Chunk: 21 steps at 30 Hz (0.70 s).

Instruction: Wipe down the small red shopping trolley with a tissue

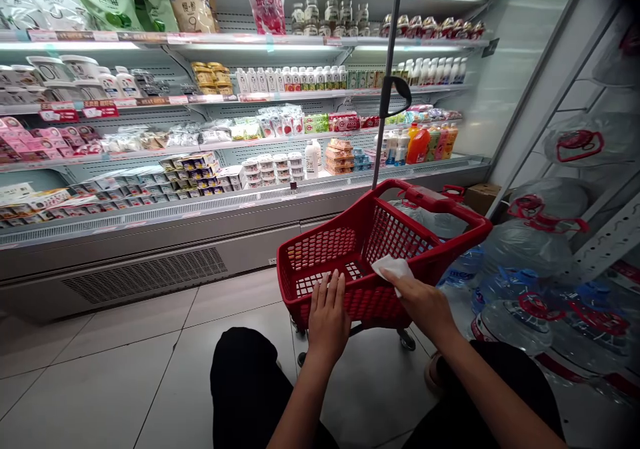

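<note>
A small red plastic shopping cart [320, 306] stands on casters in front of my knees, its slatted basket holding no goods that I can see. My left hand [329, 312] lies against the near side of the basket, fingers stretched out over the rim. In my right hand [420, 302] is a white tissue [393, 267], pinched and pressed on the near rim below the handle end. The palm side of both hands is hidden. A dark pole [393, 56] with a black loop rises from the cart's far side.
An open refrigerated case [240, 212] with yogurt cups, bottles and bags runs along the back. Large water bottles [515, 322] crowd the right side, near the cart, beside a white perforated rack post [613, 226]. Pale floor tiles [115, 369] extend to the left.
</note>
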Each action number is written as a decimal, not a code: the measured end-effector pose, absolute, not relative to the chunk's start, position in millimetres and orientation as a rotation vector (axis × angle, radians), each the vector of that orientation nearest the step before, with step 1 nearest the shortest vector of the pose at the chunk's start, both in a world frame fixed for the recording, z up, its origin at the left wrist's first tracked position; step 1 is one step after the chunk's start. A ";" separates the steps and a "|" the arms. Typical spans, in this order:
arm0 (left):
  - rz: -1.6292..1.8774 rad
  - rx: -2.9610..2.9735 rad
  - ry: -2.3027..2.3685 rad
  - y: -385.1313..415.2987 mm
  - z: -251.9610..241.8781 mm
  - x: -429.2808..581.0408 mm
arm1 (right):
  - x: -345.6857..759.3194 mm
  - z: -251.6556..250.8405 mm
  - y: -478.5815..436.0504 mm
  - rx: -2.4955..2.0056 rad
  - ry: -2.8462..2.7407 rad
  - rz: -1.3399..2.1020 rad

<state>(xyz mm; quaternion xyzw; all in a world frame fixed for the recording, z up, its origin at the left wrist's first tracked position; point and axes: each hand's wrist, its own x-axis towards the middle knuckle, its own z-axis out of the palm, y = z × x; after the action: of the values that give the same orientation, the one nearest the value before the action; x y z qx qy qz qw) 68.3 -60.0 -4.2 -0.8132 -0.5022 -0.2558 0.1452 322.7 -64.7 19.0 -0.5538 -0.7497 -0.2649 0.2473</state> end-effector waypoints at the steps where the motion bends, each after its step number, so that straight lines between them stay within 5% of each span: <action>1: -0.736 -2.348 -1.437 -60.1 -3.7 67.6 | 329.9 20.8 -63.7 -1.542 -2.017 -0.737; 21: -0.763 -2.401 -1.393 -52.9 -9.8 83.0 | 378.2 40.1 -65.2 -1.828 -1.855 -0.647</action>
<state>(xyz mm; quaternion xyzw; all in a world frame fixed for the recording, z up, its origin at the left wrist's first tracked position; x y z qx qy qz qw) 83.0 -52.9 -9.8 -0.8268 -0.4798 -0.2627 0.1311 378.2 -65.2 40.1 -0.6633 -0.6733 -0.2349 0.2270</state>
